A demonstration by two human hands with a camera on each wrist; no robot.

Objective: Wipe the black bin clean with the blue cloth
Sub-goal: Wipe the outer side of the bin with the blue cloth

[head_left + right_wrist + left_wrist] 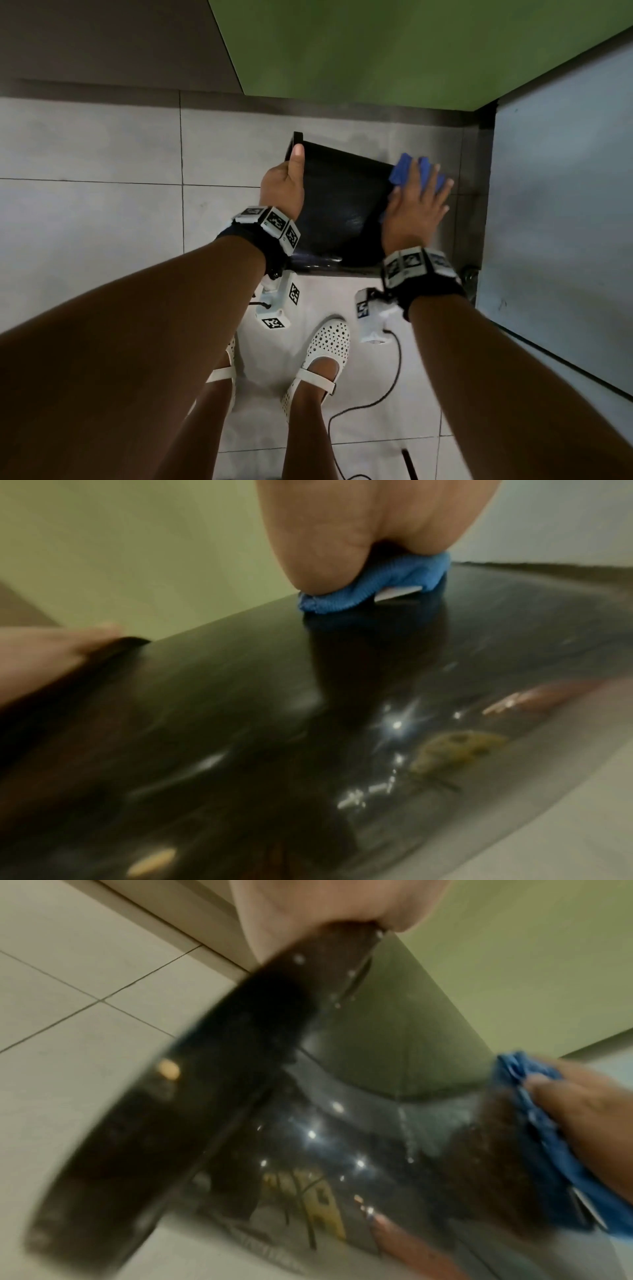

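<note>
**Both hands on the bin, wiping under way**

Both hands are engaged. The left hand (283,186) is clamped on the rim of the black bin (339,205), thumb laid along the outer wall and fingers hidden, presumably hooked inside the mouth. The right hand (416,202) is spread flat, fingers straight and apart, and the blue cloth (402,168) is pressed by it against the bin's base end.

Nearest the body, white perforated shoes (325,356) and a trailing black cable (383,394) are seen on the pale tiled floor (92,212). Beyond them the bin is held tipped on its side above the floor, mouth to the left, base to the right. Behind it stand a dark skirting and a green wall (394,48); a grey panel (561,205) closes the right side.

The task is judged to be midway. The glossy side wall is seen in the wrist views with bright reflections and a few droplets or specks near the rim. The inside and underside cannot be seen, so their state cannot be told; those, and the rim, are judged to be left.

Open room lies to the left over the tiles. To the right, the cloth and fingertips are near the grey panel and corner, so strokes there are judged to be cramped.
</note>
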